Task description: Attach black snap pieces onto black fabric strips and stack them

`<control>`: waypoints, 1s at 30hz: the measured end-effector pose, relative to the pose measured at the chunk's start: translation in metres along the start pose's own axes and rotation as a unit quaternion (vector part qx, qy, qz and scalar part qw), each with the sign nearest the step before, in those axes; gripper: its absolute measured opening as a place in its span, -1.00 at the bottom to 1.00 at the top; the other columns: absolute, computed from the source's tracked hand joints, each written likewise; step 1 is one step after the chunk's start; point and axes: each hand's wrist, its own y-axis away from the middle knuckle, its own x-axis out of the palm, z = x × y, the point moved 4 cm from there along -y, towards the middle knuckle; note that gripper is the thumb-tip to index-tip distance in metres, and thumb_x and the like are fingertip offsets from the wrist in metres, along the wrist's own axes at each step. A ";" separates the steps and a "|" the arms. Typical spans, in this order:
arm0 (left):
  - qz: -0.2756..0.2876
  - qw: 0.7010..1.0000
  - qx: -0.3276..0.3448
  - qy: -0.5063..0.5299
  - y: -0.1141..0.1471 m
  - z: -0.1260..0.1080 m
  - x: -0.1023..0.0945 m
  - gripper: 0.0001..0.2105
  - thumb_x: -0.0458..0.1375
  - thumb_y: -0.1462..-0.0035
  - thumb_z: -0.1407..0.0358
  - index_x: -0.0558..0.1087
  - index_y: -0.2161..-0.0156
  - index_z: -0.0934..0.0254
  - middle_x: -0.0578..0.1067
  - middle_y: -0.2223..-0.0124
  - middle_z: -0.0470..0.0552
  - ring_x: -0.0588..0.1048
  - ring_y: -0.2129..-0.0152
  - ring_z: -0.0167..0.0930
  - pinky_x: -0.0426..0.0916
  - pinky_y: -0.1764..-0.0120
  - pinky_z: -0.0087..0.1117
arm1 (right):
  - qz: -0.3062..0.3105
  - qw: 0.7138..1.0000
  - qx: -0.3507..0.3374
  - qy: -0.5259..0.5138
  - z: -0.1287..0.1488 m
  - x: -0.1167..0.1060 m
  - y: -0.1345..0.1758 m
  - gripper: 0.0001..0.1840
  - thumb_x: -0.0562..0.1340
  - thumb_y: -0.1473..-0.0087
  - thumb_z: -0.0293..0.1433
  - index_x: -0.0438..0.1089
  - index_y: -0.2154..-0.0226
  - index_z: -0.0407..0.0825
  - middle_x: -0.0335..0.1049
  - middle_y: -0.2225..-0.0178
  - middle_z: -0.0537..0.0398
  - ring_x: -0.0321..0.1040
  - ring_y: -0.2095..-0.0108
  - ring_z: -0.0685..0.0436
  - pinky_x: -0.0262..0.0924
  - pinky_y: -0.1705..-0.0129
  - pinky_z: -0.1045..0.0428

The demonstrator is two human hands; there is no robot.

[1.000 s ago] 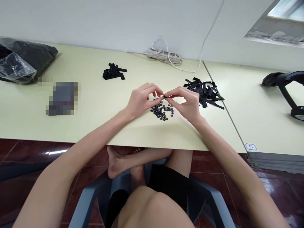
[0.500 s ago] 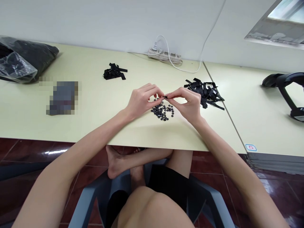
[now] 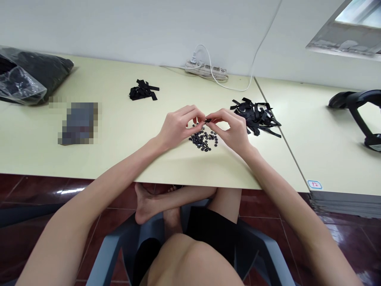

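While a small black piece (image 3: 208, 120) is positioned just above the pale table (image 3: 119, 159), the left hand (image 3: 178, 125) grips its left end, pinching with thumb and index finger. The right hand (image 3: 233, 127) pinches the opposite end in the same manner. The two sets of fingertips are close together; the exact form of the piece is too small to tell. Nearer the person, below the fingertips, a loose cluster of black discs (image 3: 202, 141) lies on the table. A large pile of black strips (image 3: 257, 115) lies just beside the right hand, on its outer side. A smaller strip pile (image 3: 143, 91) lies farther back, to the left. A power strip (image 3: 206, 71) is located near the wall (image 3: 119, 31); a dark bag (image 3: 50, 75) occupies the far left.
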 end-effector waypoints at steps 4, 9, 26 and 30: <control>-0.004 1.000 0.002 0.027 -0.001 0.001 0.000 -0.92 0.24 -0.46 0.40 0.58 0.11 0.19 0.66 0.17 -0.02 0.61 0.28 -0.43 0.43 0.33 -0.40 | 0.016 1.000 0.002 0.008 -0.001 0.001 0.000 -0.90 0.36 -0.42 -0.36 0.61 0.07 0.17 0.66 0.21 0.14 0.62 0.24 -0.16 0.55 0.13 -0.12; 0.011 0.995 -0.019 0.094 -0.002 0.001 -0.001 -0.93 0.26 -0.41 0.42 0.58 0.11 0.22 0.67 0.13 -0.01 0.62 0.29 -0.46 0.43 0.34 -0.45 | 0.026 0.999 -0.011 0.014 0.001 -0.001 0.001 -0.94 0.34 -0.44 -0.34 0.56 0.14 0.14 0.59 0.28 0.14 0.55 0.30 -0.14 0.45 0.22 -0.09; 0.054 0.990 -0.053 0.122 -0.004 0.002 -0.001 -0.94 0.24 -0.37 0.38 0.57 0.16 0.22 0.65 0.15 0.00 0.57 0.32 -0.47 0.42 0.34 -0.45 | 0.056 0.997 -0.048 0.017 0.001 -0.001 0.002 -0.91 0.32 -0.42 -0.41 0.50 0.19 0.09 0.46 0.33 0.14 0.43 0.36 -0.09 0.28 0.32 -0.04; 0.060 0.989 -0.055 0.126 -0.003 0.002 0.000 -0.94 0.23 -0.35 0.40 0.56 0.17 0.21 0.64 0.16 -0.01 0.57 0.31 -0.46 0.42 0.35 -0.45 | 0.062 0.997 -0.042 0.013 0.001 -0.001 0.002 -0.90 0.32 -0.42 -0.41 0.49 0.21 0.10 0.45 0.34 0.14 0.39 0.37 -0.10 0.26 0.31 -0.05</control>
